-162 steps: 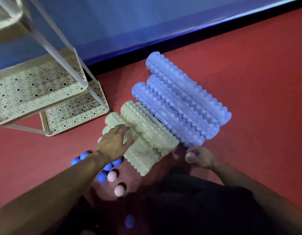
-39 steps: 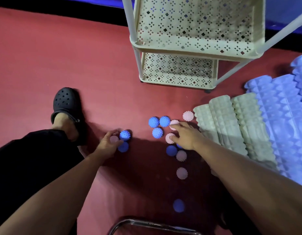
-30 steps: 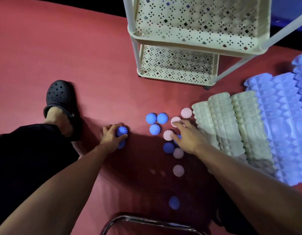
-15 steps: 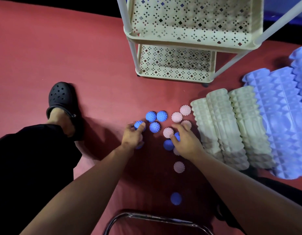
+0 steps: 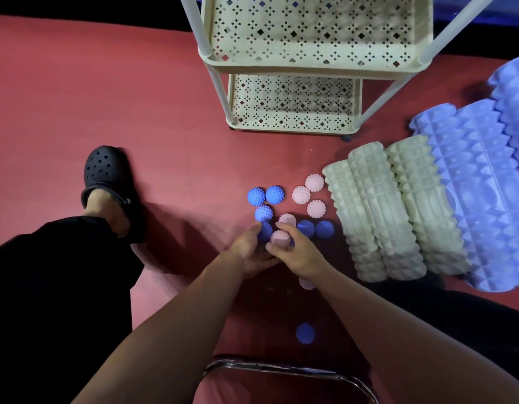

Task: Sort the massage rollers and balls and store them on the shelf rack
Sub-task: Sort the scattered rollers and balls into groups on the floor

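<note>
Both hands meet low over the red floor (image 5: 77, 97), amid a cluster of spiky balls. The left hand (image 5: 248, 252) lies palm up, fingers cupped around a blue ball (image 5: 265, 231). The right hand (image 5: 299, 252) pinches a pink ball (image 5: 280, 239) between thumb and fingers, right against the left hand.

Balls on the floor:
- Three blue balls (image 5: 265, 202) sit bunched just beyond the hands.
- Three pink balls (image 5: 309, 195) lie close together to their right, beside the rollers.
- One pink ball (image 5: 287, 219) lies just beyond the right hand's fingers.
- Two blue balls (image 5: 315, 228) sit side by side to the right of the right hand.
- A pink ball (image 5: 306, 283) shows partly under the right wrist.
- A lone blue ball (image 5: 305, 333) lies nearer the person, apart from the rest.

Three cream rollers (image 5: 383, 211) lie side by side, touching, at the right. Blue rollers (image 5: 485, 182) lie against them further right, running out of view.

The cream shelf rack (image 5: 310, 65) stands beyond the balls; its two visible perforated tiers hold nothing.

A black clog (image 5: 102, 173) on the person's foot rests at the left, below it a black trouser leg (image 5: 54, 287). A chrome tube (image 5: 281, 368) curves along the bottom edge.
</note>
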A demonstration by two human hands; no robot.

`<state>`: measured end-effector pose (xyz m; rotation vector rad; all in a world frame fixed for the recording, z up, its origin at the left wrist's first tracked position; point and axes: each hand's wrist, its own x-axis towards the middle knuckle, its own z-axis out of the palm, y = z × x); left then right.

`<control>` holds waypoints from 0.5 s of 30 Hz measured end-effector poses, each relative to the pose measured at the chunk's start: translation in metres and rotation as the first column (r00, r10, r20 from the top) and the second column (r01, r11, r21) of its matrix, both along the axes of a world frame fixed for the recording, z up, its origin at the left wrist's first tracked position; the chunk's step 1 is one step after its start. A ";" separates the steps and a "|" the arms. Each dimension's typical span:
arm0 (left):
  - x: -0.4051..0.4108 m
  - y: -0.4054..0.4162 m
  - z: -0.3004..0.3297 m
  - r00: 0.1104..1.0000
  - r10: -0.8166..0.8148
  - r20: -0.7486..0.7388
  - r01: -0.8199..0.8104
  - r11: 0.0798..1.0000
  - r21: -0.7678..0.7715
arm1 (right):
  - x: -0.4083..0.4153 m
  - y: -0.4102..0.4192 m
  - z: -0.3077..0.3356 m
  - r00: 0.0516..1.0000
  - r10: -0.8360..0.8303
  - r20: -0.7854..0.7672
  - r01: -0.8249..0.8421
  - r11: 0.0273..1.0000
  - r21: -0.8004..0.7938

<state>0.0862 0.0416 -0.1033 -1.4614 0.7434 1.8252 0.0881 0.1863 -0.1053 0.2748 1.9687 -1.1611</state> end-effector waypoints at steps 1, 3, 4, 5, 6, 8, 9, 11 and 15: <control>0.003 -0.001 0.001 0.999 -0.036 -0.028 0.037 0.999 0.029 | -0.002 -0.001 0.000 1.000 0.013 -0.003 -0.013 1.000 0.012; 0.007 -0.002 -0.001 0.992 -0.097 -0.075 0.100 0.994 0.044 | -0.005 0.001 -0.003 0.999 0.038 -0.027 -0.036 0.997 0.074; 0.007 -0.002 -0.001 0.987 -0.136 -0.091 0.137 0.990 0.015 | -0.006 0.002 -0.004 0.998 0.041 -0.038 -0.037 0.993 0.110; 0.007 -0.003 -0.003 0.976 -0.192 -0.100 0.186 0.980 -0.067 | -0.006 0.003 -0.005 0.998 0.043 -0.047 -0.036 0.988 0.150; 0.008 -0.005 -0.007 0.961 -0.261 -0.094 0.239 0.951 -0.193 | -0.006 0.003 -0.006 0.997 0.043 -0.062 -0.031 0.982 0.188; 0.007 -0.012 -0.016 0.939 -0.341 -0.040 0.283 0.833 -0.475 | -0.006 0.000 -0.010 0.992 0.048 -0.116 -0.020 0.972 0.233; 0.006 -0.018 -0.020 0.940 -0.341 -0.017 0.270 0.775 -0.571 | -0.007 -0.003 -0.012 0.986 0.067 -0.151 -0.028 0.970 0.243; 0.002 -0.032 -0.027 0.943 -0.331 0.020 0.261 0.704 -0.660 | -0.010 -0.010 -0.015 0.972 0.129 -0.196 -0.075 0.962 0.262; -0.005 -0.044 -0.042 0.876 -0.477 0.066 0.375 0.589 -0.716 | -0.014 -0.018 -0.024 0.953 0.236 -0.190 -0.167 0.933 0.319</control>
